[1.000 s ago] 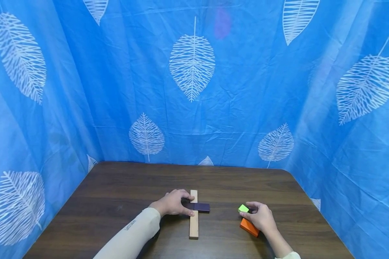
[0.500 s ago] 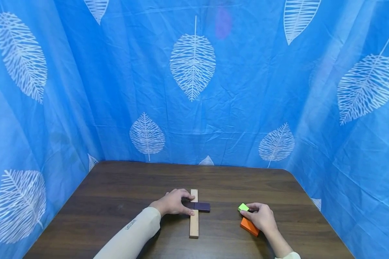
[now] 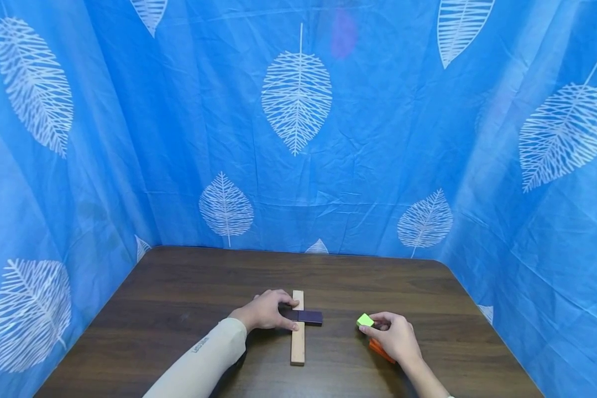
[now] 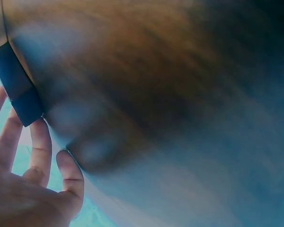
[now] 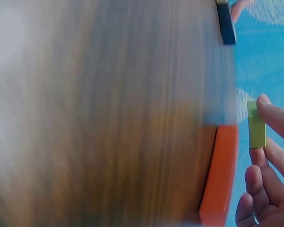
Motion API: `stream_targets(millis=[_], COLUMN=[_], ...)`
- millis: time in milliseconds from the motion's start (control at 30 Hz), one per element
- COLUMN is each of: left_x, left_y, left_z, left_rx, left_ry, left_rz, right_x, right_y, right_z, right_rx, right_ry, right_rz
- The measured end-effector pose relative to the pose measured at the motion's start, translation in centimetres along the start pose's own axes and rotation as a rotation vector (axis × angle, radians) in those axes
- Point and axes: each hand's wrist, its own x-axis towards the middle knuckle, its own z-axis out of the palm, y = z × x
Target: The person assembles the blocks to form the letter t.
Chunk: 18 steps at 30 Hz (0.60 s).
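Observation:
My left hand [image 3: 266, 310] reaches over a cross of flat blocks, its thumb and a fingertip touching the light wooden strips [image 3: 297, 345] on either side of a dark purple crosspiece. The crosspiece [image 3: 310, 317] shows a seam beside the strips. In the left wrist view, the fingers [image 4: 40, 153] extend around the end of the dark block [image 4: 26, 106]. My right hand [image 3: 397, 336] pinches a small lime-green block [image 3: 365, 320] between thumb and fingers, raised above the table in the right wrist view. An orange block [image 3: 381, 351] lies below it, partly hidden by the hand.
Everything lies on a dark wood-grain table [image 3: 204, 282]. Blue curtains [image 3: 179, 138] with white leaf prints hang behind it and along both sides. The orange block [image 5: 220, 175] is the thing nearest the right hand's path.
My right hand has lifted the green block away from beside the orange one and moved it left. It now covers more of the orange block. The left hand and the cross have stayed put.

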Motion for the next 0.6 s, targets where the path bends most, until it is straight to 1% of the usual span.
stream_targets(millis=[167, 333, 467, 600], left_x=[-0.1, -0.2, -0.2, -0.2], left_y=[0.1, 0.1, 0.0, 0.0], left_z=[-0.1, 0.0, 0.1, 0.1], left_rx=[-0.005, -0.004, 0.002, 0.000], left_ry=[-0.002, -0.003, -0.002, 0.003], left_rz=[-0.006, -0.004, 0.003, 0.010], right_x=[-0.9, -2.3, -3.4, -4.3], right_y=[-1.3, -2.5, -3.3, -4.0], right_z=[0.8, 2.1, 3.0, 3.8], right_rx=[0.049, 0.070, 0.097, 0.133], right_ry=[-0.020, -0.049, -0.125, -0.226], right_rz=[-0.035, -0.114, -0.170, -0.190])
